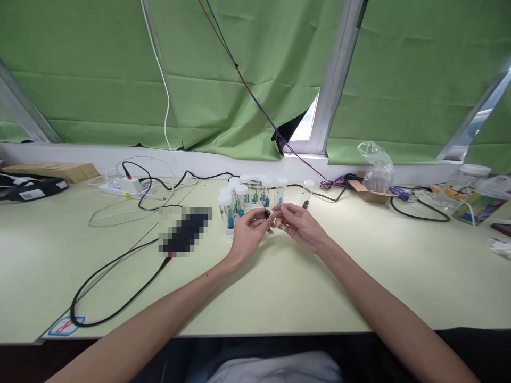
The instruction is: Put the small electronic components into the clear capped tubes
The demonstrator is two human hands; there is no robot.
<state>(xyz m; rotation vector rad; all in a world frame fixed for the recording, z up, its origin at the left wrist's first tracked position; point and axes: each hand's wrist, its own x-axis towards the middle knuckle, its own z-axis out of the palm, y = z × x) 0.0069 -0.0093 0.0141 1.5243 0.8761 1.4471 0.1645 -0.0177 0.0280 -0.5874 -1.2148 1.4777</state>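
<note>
A small dark piece [267, 215] is pinched by the left hand [248, 229], at 12 o'clock from the wearer; the right hand's [302, 226] fingertips are drawn close beside it, though whether anything is gripped there cannot be made out. The piece could be dropped if the pinch were loosened, being so small. The capped clear tubes [242, 198], crowded from 10 to 12 o'clock of the hands, could be toppled by a stray knuckle, as could the lone tube [307, 192] at 1 o'clock. The pale table [299, 298] is crossed by a black cable [91, 324] towards 8 o'clock; a cardboard box [373, 197] is set at 2. Beyond, the windows are covered by green curtains [247, 122].
</note>
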